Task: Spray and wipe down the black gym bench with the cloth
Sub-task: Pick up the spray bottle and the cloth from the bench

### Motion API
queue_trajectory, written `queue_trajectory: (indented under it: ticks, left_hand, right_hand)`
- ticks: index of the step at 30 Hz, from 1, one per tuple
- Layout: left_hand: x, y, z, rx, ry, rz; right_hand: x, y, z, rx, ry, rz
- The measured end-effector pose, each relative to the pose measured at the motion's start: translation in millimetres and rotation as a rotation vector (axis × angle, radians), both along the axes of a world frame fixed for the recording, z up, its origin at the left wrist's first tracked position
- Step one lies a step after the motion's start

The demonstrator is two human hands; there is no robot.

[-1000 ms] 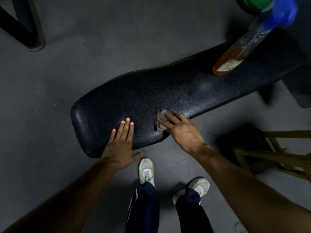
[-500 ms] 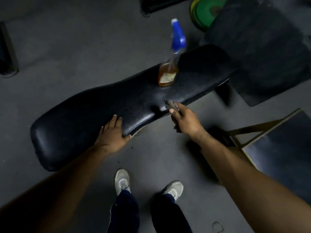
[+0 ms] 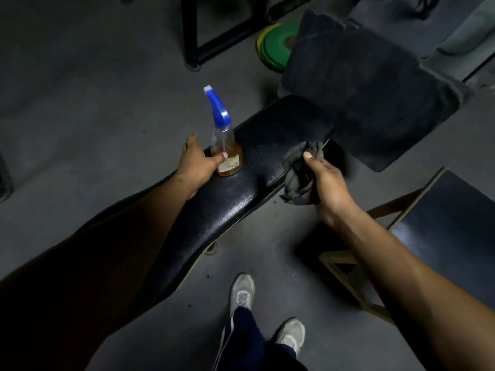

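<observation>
The black gym bench [image 3: 241,199] runs from lower left up to the right. On it stands a clear spray bottle [image 3: 224,145] with a blue trigger head and amber liquid at the bottom. My left hand [image 3: 198,160] wraps around the bottle's lower part, thumb on the label; the bottle still rests on the pad. My right hand [image 3: 325,178] grips a bunched dark grey cloth [image 3: 297,172] just off the bench's near edge, close to its far end.
A dark tilted back pad [image 3: 375,97] rises beyond the bench's far end. Green weight plates [image 3: 276,46] lie on the floor behind it, beside a black metal frame [image 3: 203,46]. A dark seat with a wooden frame [image 3: 442,226] stands right. My shoes [image 3: 242,293] are on the grey floor.
My left hand left the bench's near edge and reached forward to take hold of the spray bottle. My right hand lifted the cloth off the pad and moved right along the bench.
</observation>
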State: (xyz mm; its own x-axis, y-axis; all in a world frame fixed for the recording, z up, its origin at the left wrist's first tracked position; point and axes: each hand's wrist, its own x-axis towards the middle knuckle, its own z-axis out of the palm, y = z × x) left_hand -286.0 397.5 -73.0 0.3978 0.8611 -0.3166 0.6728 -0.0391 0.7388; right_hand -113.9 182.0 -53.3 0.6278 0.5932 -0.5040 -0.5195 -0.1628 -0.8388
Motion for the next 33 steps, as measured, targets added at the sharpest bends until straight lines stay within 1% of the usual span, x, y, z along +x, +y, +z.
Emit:
queue_trajectory:
  ticks: [4, 10, 11, 13, 16, 18, 20, 22, 24, 27, 29, 31, 33]
  left_hand:
    - [21, 24, -7, -0.112, 0.016, -0.01]
    - [39, 37, -22, -0.204, -0.111, -0.033]
    - [40, 39, -25, -0.196, -0.118, -0.034]
    - [41, 38, -27, -0.106, -0.097, -0.061]
    - [44, 27, -20, 0.036, -0.07, -0.174]
    - [48, 15, -13, 0.011, -0.136, -0.213]
    - [56, -1, -6, -0.02, -0.187, -0.214]
    - [65, -20, -2, -0.056, -0.205, -0.198]
    - [77, -45, 4, -0.089, -0.212, -0.215]
    - [102, -91, 17, -0.062, -0.207, -0.277]
    - [122, -123, 29, -0.062, -0.214, -0.319]
    - [146, -156, 42, -0.073, -0.237, -0.382]
    - [168, -184, 54, -0.072, -0.26, -0.455]
  right_hand:
    - [5, 6, -7, -0.001, 0.001, -0.045]
    - [6, 9, -18, -0.011, 0.035, -0.056]
    - [7, 9, -20, -0.012, 0.043, -0.061]
    - [7, 8, -24, 0.015, 0.091, -0.086]
    - [8, 4, -30, 0.068, 0.172, -0.136]
    - [11, -1, -34, 0.066, 0.185, -0.142]
    - [14, -9, -37, 0.016, 0.149, -0.139]
    - [19, -23, -37, -0.072, 0.096, -0.155]
    - [25, -44, -35, -0.114, 0.092, -0.198]
    - [39, -87, -29, -0.155, 0.08, -0.25]
    - [52, -121, -25, -0.14, 0.095, -0.318]
    - [68, -160, -19, -0.128, 0.048, -0.379]
    - [84, -193, -12, -0.155, -0.04, -0.416]
